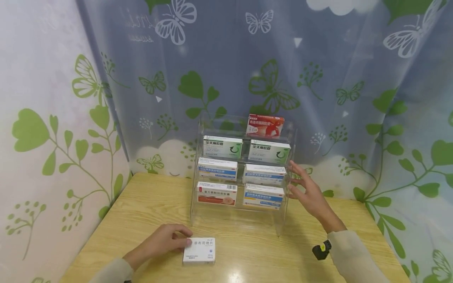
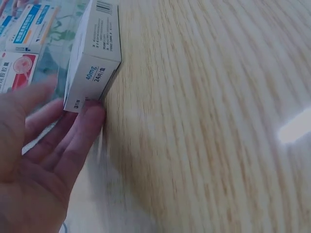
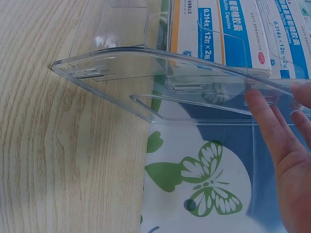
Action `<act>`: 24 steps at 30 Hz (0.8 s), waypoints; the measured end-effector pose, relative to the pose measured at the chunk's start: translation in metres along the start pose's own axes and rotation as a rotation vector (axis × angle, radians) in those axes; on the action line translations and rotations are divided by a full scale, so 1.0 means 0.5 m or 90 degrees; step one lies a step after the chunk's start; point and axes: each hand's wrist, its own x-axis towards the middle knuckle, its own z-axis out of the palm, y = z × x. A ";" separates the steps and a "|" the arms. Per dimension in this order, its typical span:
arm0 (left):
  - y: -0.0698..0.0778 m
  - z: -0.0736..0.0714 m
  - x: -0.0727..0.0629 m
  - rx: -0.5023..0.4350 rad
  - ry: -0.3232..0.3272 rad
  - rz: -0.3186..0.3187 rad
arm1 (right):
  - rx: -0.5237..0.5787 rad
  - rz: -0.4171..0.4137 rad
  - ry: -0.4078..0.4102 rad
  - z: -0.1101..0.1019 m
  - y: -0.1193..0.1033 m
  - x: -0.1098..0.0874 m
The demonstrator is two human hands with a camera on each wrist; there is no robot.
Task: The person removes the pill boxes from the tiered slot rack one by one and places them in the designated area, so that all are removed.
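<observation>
On the table lies a white medicine box (image 1: pixel 199 251), marked 40mg on its end face in the left wrist view. My left hand (image 1: pixel 165 243) is at the left end of this box, fingertips against its end and lower edge, thumb over its corner in the head view. A clear acrylic tiered rack (image 1: pixel 237 218) stands beyond it, bearing several medicine boxes. At the rack's right side is my right hand (image 1: pixel 311 196), fingers extended with the fingertips (image 3: pixel 255 101) at the clear side panel (image 3: pixel 112 92).
A red box (image 1: pixel 265 125) sits alone on the top tier. Green-and-white boxes (image 1: pixel 223 147) fill the tier below, then blue-and-white boxes (image 1: pixel 217 169). The lowest tier holds a red-and-white box (image 1: pixel 217 194) and a blue-and-orange one (image 1: pixel 263 197). A patterned curtain (image 1: pixel 226 51) closes off the back.
</observation>
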 end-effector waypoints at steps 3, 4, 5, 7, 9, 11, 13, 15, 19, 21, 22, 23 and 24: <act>0.002 0.003 0.002 0.046 -0.027 0.012 | 0.003 0.002 -0.001 -0.001 0.001 0.000; 0.002 0.004 0.002 0.056 -0.034 0.011 | 0.004 0.001 -0.001 -0.001 0.000 0.000; 0.001 0.004 0.003 0.070 -0.037 0.013 | 0.004 0.001 -0.002 -0.001 0.000 0.000; 0.000 0.005 0.004 0.080 -0.039 0.010 | 0.004 0.002 -0.001 0.000 -0.001 -0.001; -0.001 0.005 0.002 0.082 -0.039 0.004 | 0.002 -0.001 0.000 0.001 -0.002 -0.002; -0.001 0.003 0.002 0.082 -0.042 0.001 | -0.002 -0.006 0.003 0.001 -0.003 -0.002; 0.001 0.002 0.001 0.083 -0.046 0.003 | -0.006 -0.012 0.005 0.001 -0.002 -0.002; 0.004 0.001 0.000 0.083 -0.049 0.006 | -0.007 -0.016 0.007 0.001 -0.001 -0.002; 0.008 0.001 -0.002 0.090 -0.051 0.009 | -0.006 -0.018 0.006 0.001 0.000 -0.001; 0.009 0.002 -0.003 0.091 -0.051 0.007 | -0.004 -0.017 0.006 0.001 0.001 -0.002; 0.010 0.002 -0.003 0.091 -0.051 0.006 | -0.003 -0.016 0.005 0.001 0.001 -0.002; 0.010 0.002 -0.003 0.090 -0.051 0.006 | -0.003 -0.016 0.004 0.001 0.001 -0.002; 0.010 0.002 -0.003 0.089 -0.051 0.007 | -0.002 -0.014 0.005 0.001 0.001 -0.002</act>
